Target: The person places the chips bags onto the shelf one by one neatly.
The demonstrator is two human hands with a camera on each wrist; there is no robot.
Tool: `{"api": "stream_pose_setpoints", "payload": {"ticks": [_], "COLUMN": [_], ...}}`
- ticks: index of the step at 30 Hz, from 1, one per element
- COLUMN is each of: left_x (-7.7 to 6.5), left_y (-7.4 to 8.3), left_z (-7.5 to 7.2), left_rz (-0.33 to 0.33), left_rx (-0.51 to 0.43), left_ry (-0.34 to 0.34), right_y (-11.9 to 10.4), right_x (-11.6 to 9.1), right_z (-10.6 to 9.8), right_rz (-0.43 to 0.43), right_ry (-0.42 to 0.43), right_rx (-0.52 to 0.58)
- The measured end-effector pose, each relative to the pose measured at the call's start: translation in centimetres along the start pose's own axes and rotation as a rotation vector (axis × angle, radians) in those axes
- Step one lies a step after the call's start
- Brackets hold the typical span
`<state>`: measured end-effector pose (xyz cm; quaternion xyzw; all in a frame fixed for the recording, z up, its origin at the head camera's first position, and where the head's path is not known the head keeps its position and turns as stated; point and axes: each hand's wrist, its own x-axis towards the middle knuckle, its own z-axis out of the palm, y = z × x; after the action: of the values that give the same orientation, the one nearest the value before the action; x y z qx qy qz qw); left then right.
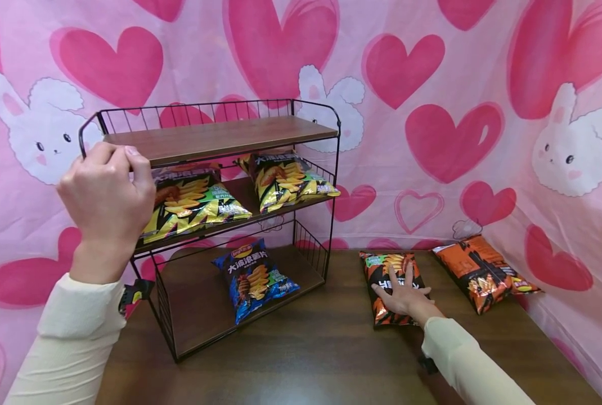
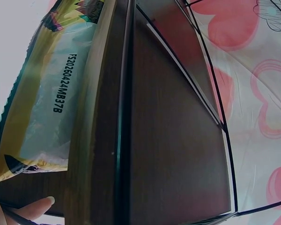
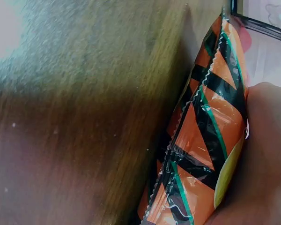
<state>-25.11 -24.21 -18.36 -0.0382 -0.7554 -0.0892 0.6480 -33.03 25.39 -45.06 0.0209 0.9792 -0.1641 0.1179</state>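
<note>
My left hand (image 1: 108, 191) grips the black metal frame at the left front corner of a three-tier rack (image 1: 220, 135); a fingertip (image 2: 43, 206) shows beside the wire in the left wrist view. Fingers spread, my right hand (image 1: 407, 301) rests on top of an orange bag of chips (image 1: 375, 270) lying on the table. The right wrist view shows the side seam of that orange bag (image 3: 201, 136) close to the hand. Two yellow-and-black chip bags (image 1: 194, 199) lie on the middle tier. On the bottom tier is a blue chip bag (image 1: 252, 275).
A second orange bag (image 1: 475, 261) lies farther right on the brown table (image 1: 301, 360), near the wall. Pink cloth (image 1: 412, 73) with hearts and rabbits hangs behind and to the right. Wire sides (image 1: 313, 247) edge the rack's tiers.
</note>
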Motion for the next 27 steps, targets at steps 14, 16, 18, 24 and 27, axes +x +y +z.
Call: {"api": "stream_pose_setpoints", "payload": {"ticks": [14, 16, 18, 24, 27], "left_x": [-0.1, -0.1, -0.1, 0.0, 0.0], "left_y": [0.2, 0.2, 0.2, 0.0, 0.0], "left_z": [0.3, 0.4, 0.3, 0.2, 0.2], "left_rz": [-0.008, -0.003, -0.001, 0.0, -0.002], "left_rx": [-0.01, -0.014, -0.011, -0.002, -0.006], "left_ry": [0.016, 0.019, 0.019, 0.019, 0.014], "right_y": [-0.3, -1.1, -2.3, -5.3, -5.6], "right_x": [-0.4, -0.6, -0.8, -0.6, -0.2], "right_z": [-0.9, -1.4, -1.9, -2.3, -2.0], "right_rz": [-0.148, -0.138, -0.091, 0.085, 0.152], "right_ry": [0.106, 0.11, 0.09, 0.053, 0.042], "right_rx": [-0.071, -0.064, -0.042, 0.002, -0.012]}}
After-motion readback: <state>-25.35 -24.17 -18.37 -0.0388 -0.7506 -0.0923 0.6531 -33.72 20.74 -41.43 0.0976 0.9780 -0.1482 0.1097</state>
